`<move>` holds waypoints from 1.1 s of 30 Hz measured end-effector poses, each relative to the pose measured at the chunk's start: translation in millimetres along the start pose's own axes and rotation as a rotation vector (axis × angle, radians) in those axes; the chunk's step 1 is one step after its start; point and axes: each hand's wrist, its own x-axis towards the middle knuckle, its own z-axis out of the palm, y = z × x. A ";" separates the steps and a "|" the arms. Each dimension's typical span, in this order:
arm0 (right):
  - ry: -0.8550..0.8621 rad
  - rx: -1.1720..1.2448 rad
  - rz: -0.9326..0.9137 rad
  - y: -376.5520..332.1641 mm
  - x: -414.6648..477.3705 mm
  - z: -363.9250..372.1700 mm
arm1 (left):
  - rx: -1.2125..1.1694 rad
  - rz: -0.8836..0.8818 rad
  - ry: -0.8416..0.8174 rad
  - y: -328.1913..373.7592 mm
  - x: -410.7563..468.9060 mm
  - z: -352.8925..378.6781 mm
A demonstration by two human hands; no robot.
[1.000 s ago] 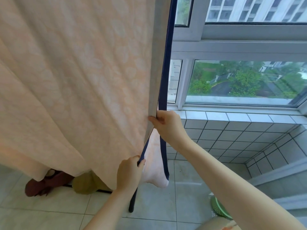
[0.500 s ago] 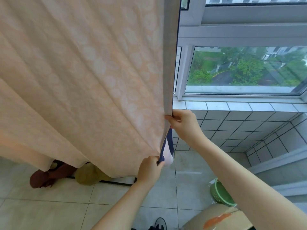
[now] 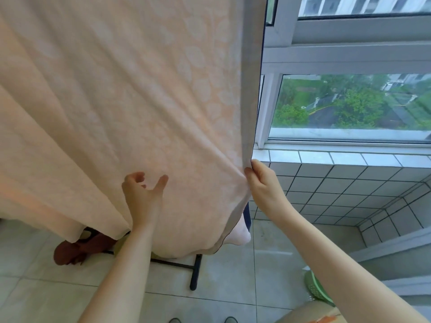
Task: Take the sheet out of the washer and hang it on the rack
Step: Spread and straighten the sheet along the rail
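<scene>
Clearly the pale peach patterned fabric sheet (image 3: 116, 101) already hangs draped from above, filling the frame's upper left and centre. The right hand (image 3: 263, 185) pinches its grey-trimmed edge at centre right; the left hand (image 3: 142, 194) is spread at centre, gripping nothing. Judging by the diagonal folds, only smoothing remains.

No writing, label, brand or number can be read anywhere in the view. The sheet (image 3: 140, 89) bears only a pale pattern of rounded shapes. The orange mark (image 3: 325, 319) on the tan object (image 3: 303, 314) at the bottom edge is too cut off to read as a sign.
</scene>
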 end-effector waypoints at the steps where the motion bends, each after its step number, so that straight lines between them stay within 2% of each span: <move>1: 0.001 0.025 0.004 -1.4 -0.5 1.1 | -0.013 -0.002 0.075 4.4 6.8 -4.0; 5: -0.051 0.071 0.002 -5.0 -4.7 -2.4 | -0.050 -0.079 0.327 6.4 46.6 -24.3; 10: -0.086 0.090 -0.014 -4.7 -5.4 -7.0 | -0.044 -0.159 0.266 -6.5 88.2 -36.1; 14: -0.034 0.047 -0.035 5.8 -2.3 -5.0 | -0.021 -0.198 0.367 -6.2 102.4 -41.0; 19: 0.004 -0.013 -0.035 13.1 6.1 2.0 | -0.025 -0.223 0.336 -8.3 111.6 -47.6; 24: 0.076 -0.079 -0.042 16.1 11.2 12.6 | 0.058 0.003 0.324 -12.9 97.5 -44.4; 30: 0.112 -0.141 0.050 23.8 16.2 13.2 | 0.106 0.080 0.230 -19.0 69.3 -27.7; 33: 0.150 -0.172 0.039 23.9 17.3 7.1 | 0.108 0.118 0.213 -17.4 56.6 -23.8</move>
